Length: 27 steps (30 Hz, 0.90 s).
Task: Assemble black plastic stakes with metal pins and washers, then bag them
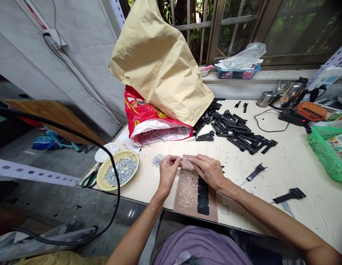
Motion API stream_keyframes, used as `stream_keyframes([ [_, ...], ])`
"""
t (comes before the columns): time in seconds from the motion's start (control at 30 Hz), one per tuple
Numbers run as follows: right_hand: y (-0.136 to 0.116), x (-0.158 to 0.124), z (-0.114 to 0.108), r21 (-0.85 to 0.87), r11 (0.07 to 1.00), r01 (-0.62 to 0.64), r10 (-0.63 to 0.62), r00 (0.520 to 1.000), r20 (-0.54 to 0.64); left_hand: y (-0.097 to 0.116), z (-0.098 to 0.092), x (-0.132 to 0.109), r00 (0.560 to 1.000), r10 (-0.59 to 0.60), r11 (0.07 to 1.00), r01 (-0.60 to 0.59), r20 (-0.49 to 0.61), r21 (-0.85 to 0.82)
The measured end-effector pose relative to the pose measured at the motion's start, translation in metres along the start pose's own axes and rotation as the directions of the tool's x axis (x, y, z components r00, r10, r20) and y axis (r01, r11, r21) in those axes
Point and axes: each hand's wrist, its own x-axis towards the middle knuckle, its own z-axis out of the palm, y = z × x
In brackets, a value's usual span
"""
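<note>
My left hand is closed in a pinch near the middle of the table. Close to its right, my right hand is closed too, thumb and fingers together. A thin metal pin spans the gap between the fingertips of both hands. Under them lies a brown sheet speckled with pale marks. Black rounded patches run in a column on that sheet, partly covered by my right hand. Small silver metal pieces lie in a little heap left of my left hand.
A yellow dish of silver pieces and green-handled scissors are at the left edge. Behind stand a red bag of metal pins and a large paper sack. Black plastic parts are piled right. A green basket sits far right.
</note>
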Motion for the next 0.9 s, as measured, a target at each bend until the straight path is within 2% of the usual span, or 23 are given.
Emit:
stream_keyframes([
  [0.07,-0.001,0.0,0.0,-0.008,1.0,-0.007,0.007,1.0,0.004,-0.001,0.002,-0.001,1.0,-0.009,1.0,0.009,-0.003,0.002],
  [0.3,0.0,-0.001,0.003,-0.029,0.999,-0.018,0.019,0.999,0.028,-0.002,0.005,0.0,0.995,-0.088,0.978,0.096,0.054,-0.183],
  [0.63,-0.001,-0.006,0.008,0.011,0.998,-0.068,0.067,0.997,0.025,-0.007,0.0,0.001,0.995,-0.002,0.997,0.01,0.099,-0.081],
  [0.8,-0.002,-0.009,0.006,-0.001,0.998,-0.055,0.055,0.997,0.059,-0.009,-0.006,0.005,0.971,-0.116,0.968,0.158,0.207,-0.197],
  [0.9,-0.003,-0.011,0.005,-0.046,0.998,-0.039,0.042,0.997,0.072,-0.011,-0.009,0.007,0.953,-0.156,0.961,0.207,0.26,-0.182],
])
